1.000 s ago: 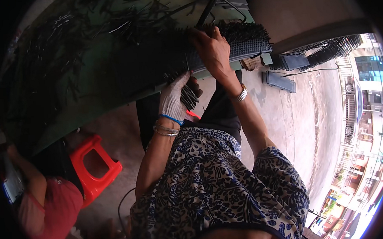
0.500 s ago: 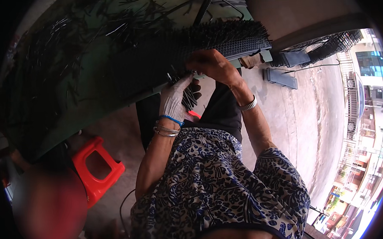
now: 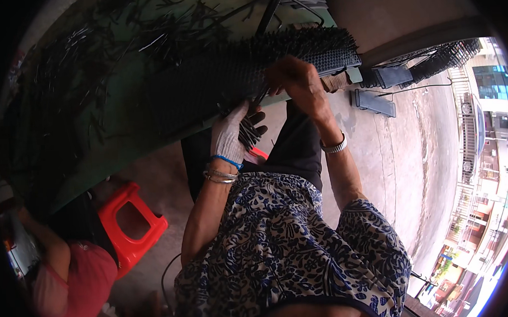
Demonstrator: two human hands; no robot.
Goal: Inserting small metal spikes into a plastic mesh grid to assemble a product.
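My left hand (image 3: 225, 132), in a pale knit glove, is closed around a bundle of thin dark rods (image 3: 248, 133) at the near edge of a green-topped table. Beside it is a long dark perforated tray (image 3: 197, 84) with rows of small holes. My bare right hand (image 3: 302, 85) is over the tray's near side with its fingers pinched together. What lies between those fingertips is too dark to make out. Many dark rods (image 3: 308, 41) stand packed upright along the tray's far right part.
Loose dark rods (image 3: 85, 47) are scattered over the green table (image 3: 114, 145). A black metal frame (image 3: 271, 13) stands at the back. On the left are a red stool (image 3: 134, 234) and a person in a red shirt (image 3: 89, 284). Grey boxes (image 3: 373, 103) lie on the floor at right.
My right hand has moved right, away from my left hand. The left hand stays nearly in place with the bundle. At lower left the person in red has shifted, showing an arm.
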